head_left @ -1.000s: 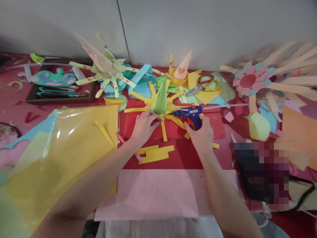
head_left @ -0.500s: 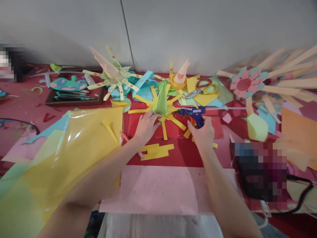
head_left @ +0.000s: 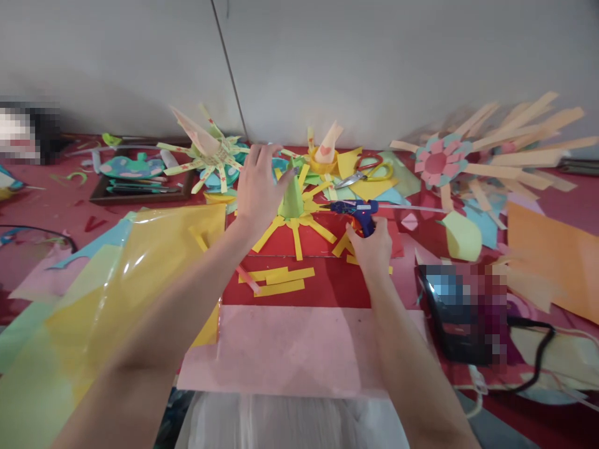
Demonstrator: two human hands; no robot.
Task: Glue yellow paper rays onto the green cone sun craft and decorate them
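A blue hot glue gun point(head_left: 362, 212) is gripped in my right hand point(head_left: 375, 246), its nozzle pointing left and a long clear glue stick trailing from its back. The nozzle is close to the yellow strips around a green paper cone point(head_left: 292, 202). These yellow paper strips point(head_left: 296, 242) fan out from the cone's base like rays. My left hand point(head_left: 259, 190) is raised at the cone's left, thumb apart from the fingers and near the tip. It partly hides the cone and the strips on that side. Loose yellow strips point(head_left: 281, 288) lie on the red surface below.
Red-and-yellow-handled scissors point(head_left: 369, 174) lie behind the glue gun. Finished paper pieces stand along the wall: a star-patterned cone point(head_left: 201, 140), a heart cone point(head_left: 327, 146) and a pink flower point(head_left: 437, 163). Plastic-covered yellow paper point(head_left: 163, 249) is at left, a dark device point(head_left: 453, 318) at right.
My left hand has lifted off the cone's base and moved up and left, opening its fingers. My right hand still holds the glue gun. The view has shifted slightly.
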